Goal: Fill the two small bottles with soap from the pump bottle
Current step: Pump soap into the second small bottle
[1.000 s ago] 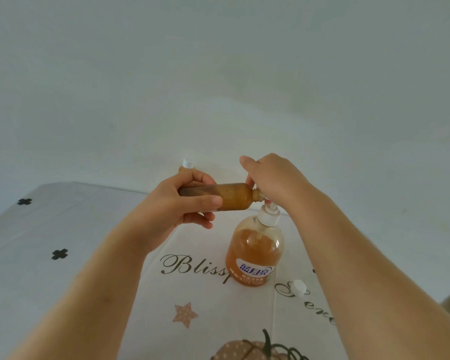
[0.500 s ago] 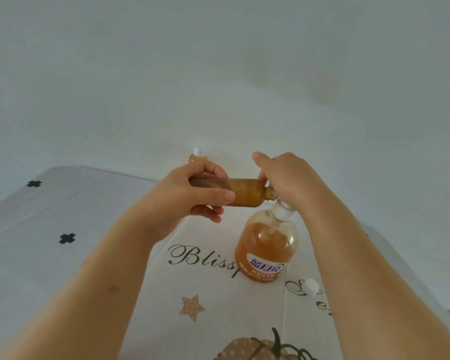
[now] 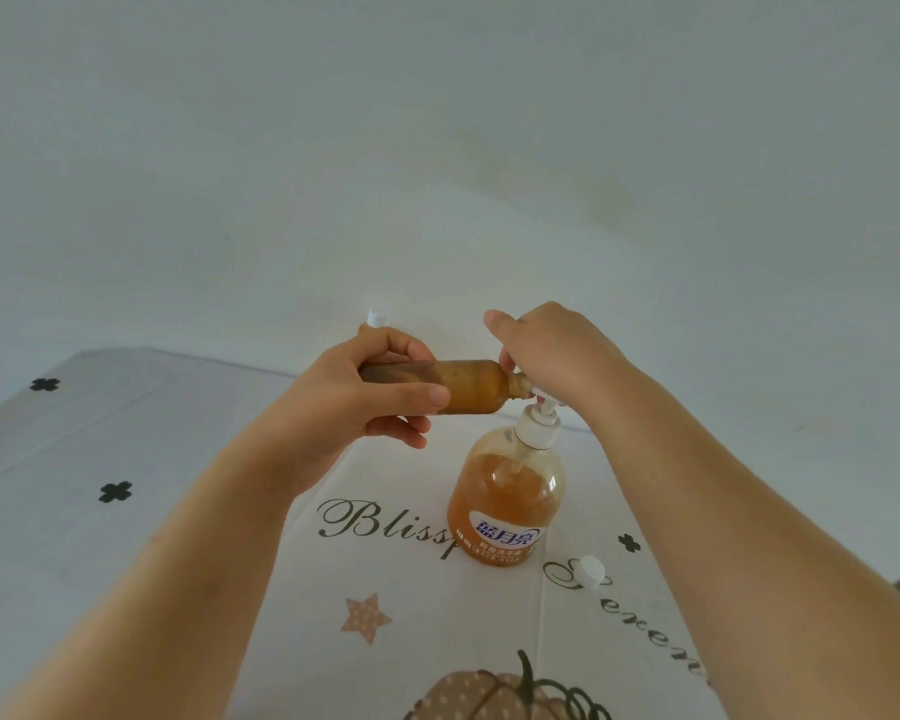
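Amber small bottle (image 3: 468, 386) lies sideways, gripped in left hand (image 3: 354, 402), mouth at pump nozzle

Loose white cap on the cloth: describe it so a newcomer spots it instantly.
Start at the tall amber pump bottle on the printed tablecloth. Right of its base lies a small round white screw cap, on the script lettering. Nothing holds it, and it sits on no bottle.

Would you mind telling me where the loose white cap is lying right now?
In the head view, the loose white cap lies on the tablecloth just right of the pump bottle base, beside the right forearm.
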Available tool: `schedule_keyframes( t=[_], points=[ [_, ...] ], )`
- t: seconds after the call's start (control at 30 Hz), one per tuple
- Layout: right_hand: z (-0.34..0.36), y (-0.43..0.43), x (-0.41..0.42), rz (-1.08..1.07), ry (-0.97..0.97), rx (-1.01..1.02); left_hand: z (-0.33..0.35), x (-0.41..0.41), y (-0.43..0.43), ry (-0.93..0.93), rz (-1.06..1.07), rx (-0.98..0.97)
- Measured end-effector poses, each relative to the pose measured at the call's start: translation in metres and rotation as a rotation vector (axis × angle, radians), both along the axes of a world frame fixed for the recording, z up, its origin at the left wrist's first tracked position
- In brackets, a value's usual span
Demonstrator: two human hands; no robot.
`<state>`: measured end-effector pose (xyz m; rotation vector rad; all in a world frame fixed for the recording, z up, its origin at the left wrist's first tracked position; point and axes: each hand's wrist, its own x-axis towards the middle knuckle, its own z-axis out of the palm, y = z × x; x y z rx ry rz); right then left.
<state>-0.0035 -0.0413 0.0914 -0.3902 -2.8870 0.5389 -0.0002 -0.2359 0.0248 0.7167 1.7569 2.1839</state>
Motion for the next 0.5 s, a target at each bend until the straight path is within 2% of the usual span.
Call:
schedule_keyframes(
  t=[0.13, 0.5],
  points=[
    [0.0, -0.002, 0.002, 0.034, -0.012, -0.091, 0.0, 0.001, -0.001, -0.002, -0.006, -0.001],
    [-0.017, 0.0, -0.004, 0.025, 0.023, -0.121, -0.005, -0.005, -0.002, -0.015, 0.005, -0.036]
  ],
)
